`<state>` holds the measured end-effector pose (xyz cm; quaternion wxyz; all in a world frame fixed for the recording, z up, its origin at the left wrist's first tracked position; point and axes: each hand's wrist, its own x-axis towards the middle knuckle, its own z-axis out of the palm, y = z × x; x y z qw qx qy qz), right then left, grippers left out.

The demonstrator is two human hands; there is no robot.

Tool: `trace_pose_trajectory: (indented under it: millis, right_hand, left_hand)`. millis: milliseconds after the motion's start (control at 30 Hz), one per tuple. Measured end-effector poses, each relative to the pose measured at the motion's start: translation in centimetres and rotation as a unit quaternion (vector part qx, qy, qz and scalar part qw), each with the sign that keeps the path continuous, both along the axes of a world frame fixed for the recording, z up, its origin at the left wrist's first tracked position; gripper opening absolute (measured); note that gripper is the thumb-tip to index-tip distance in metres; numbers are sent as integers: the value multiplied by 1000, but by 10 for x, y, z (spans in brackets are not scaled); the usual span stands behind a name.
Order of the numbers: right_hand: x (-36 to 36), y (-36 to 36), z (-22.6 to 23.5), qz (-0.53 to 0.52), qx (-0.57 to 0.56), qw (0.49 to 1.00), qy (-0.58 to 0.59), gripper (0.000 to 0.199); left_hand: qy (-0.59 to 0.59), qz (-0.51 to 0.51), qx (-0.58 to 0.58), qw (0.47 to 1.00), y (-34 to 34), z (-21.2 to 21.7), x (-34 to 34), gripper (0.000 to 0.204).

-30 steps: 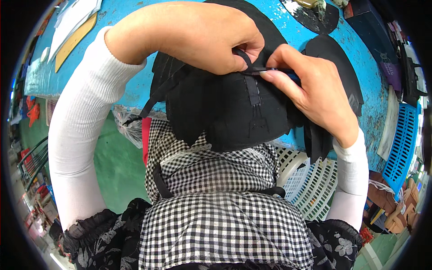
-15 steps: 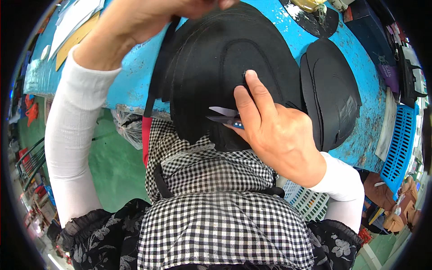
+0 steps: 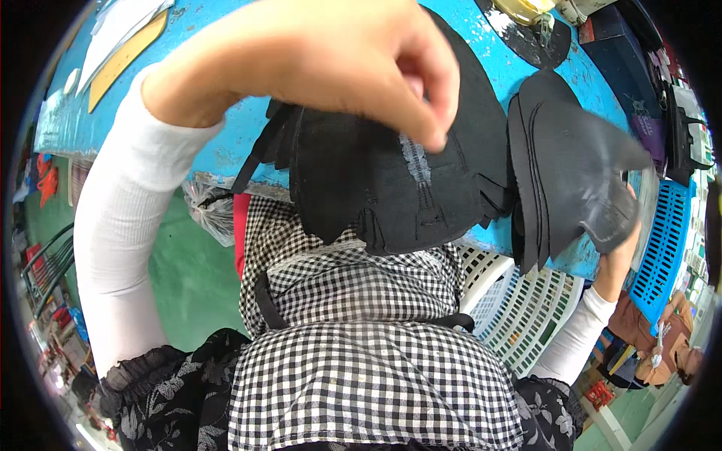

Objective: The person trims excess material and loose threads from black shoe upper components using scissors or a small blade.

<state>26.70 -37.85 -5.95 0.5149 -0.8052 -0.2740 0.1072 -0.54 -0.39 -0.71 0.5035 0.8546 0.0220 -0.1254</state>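
Blue bench (image 3: 241,143), paint chipped, across the upper part of the view; green floor (image 3: 195,282) below it at left. Papers (image 3: 124,34) and a yellow board (image 3: 128,64) lie at its far left. Dark box (image 3: 620,56) at far right, blue basket (image 3: 662,248) lower on that side. White basket (image 3: 526,316) below the bench's near edge, right of the checked apron (image 3: 368,383); clear bag (image 3: 210,214) by that edge at left.

Large stack (image 3: 338,180), black pieces: on the bench, near end overhanging the edge above the apron. Grey strip (image 3: 415,161) lies on top, stitch lines (image 3: 426,199) running on below it. Black strap (image 3: 252,169) sticks out at the left.

Small stack (image 3: 541,165), black pieces: just right of the large one, left edges fanned, right part bent and blurred.

Left hand (image 3: 376,68): above the large stack, thumb and forefinger drawn close, tips near the grey strip. Cannot tell whether anything is pinched, nor whether they touch the stack.

Right hand (image 3: 623,252): at the outer edge of the small stack, largely hidden behind it. Cannot tell whether the fingers grip or spread. White sleeves (image 3: 113,240) on both forearms
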Motion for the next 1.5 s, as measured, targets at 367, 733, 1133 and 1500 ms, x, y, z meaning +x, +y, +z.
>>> trace_pose_trajectory:
  millis: [367,733,1133,1500]
  right_hand:
    - [-86,94,35,88,0,995,-43,18]
    - [-123,185,22,524,-96,778,-333,19]
    - [-131,197,17,462,-108,802,-362,15]
    - [-129,208,19,442,-124,841,-287,25]
  left_hand:
    - [-51,-25,154,986,-17,-23,-3,10]
    - [-142,9,275,951,-3,-27,-8,28]
    - [-74,-1,215,974,4,-24,-5,16]
    - [-24,-64,219,973,12,-19,-8,20]
